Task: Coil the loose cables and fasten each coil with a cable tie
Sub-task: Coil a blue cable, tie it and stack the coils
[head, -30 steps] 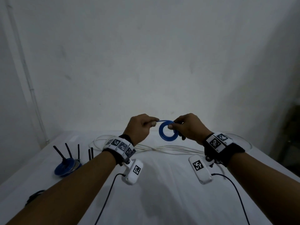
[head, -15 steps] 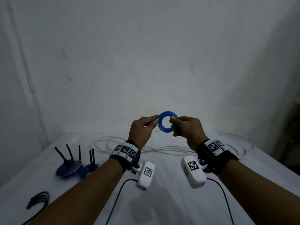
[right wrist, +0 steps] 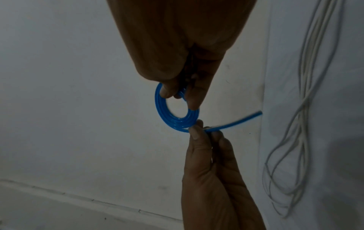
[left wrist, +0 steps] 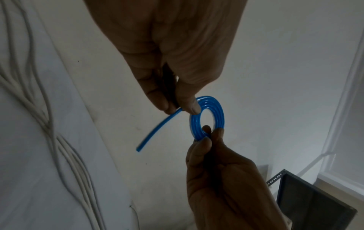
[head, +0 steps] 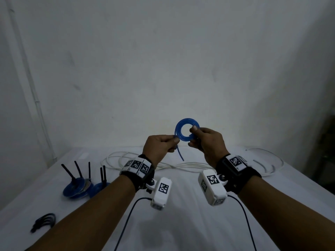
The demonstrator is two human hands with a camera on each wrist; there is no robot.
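1. Pinching the blue cable coil at its right side, right hand thumb and fingers clamped on the stacked loops, held in the air above the table.
2. Left hand pinches the same cable where the loose tail leaves the coil's lower left; other fingers curled in.
3. Tail hangs down below the left fingertips, free end in air, slightly blurred.
4. Coil is flat, several turns, open centre, upright between both hands.
5. Below and beyond the hands: loose white cables sprawled on the table.
6. Far left of the left hand: two blue coils with black cable ties sticking up, lying on the table.
7. Nearer, left of the left forearm: bundle of spare black ties.
8. Wrist cameras hang under both wrists.
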